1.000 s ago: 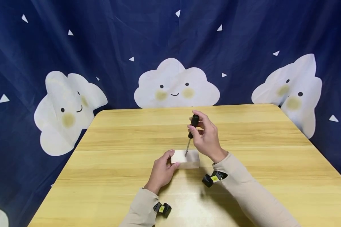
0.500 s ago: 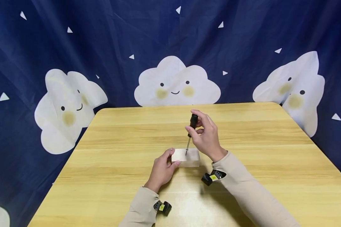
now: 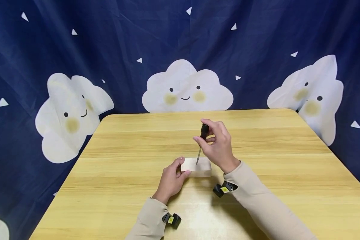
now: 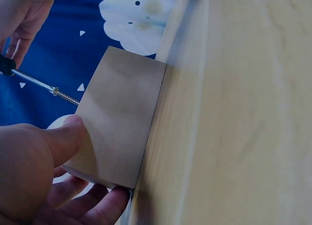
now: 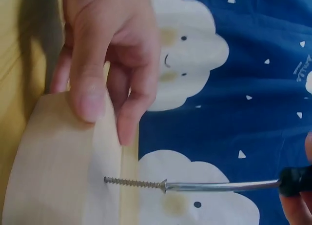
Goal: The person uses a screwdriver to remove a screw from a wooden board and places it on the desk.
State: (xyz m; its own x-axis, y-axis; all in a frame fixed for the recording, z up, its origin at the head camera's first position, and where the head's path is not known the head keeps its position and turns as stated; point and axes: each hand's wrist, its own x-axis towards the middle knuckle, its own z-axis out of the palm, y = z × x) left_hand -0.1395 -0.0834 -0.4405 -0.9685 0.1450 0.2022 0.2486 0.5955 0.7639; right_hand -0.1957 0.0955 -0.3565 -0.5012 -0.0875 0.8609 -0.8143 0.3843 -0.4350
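A pale wooden block lies on the table, its left end gripped by my left hand, thumb on the near face. A screw stands in the block's top face with most of its thread showing. The screwdriver meets the screw's head, its metal shaft nearly in line with the screw. My right hand holds the black handle between thumb and fingers above the block. In the left wrist view, the block's near face fills the middle, and the screw juts from its top.
The wood-grain table spreads around the block on all sides. Behind its far edge hangs a dark blue curtain with white clouds. Each wrist wears a small black camera on a strap, the right one near the block.
My right thumb and fingers have shifted on the screwdriver handle, the thumb reaching further left, and the handle sits slightly lower. The left hand and block keep their place.
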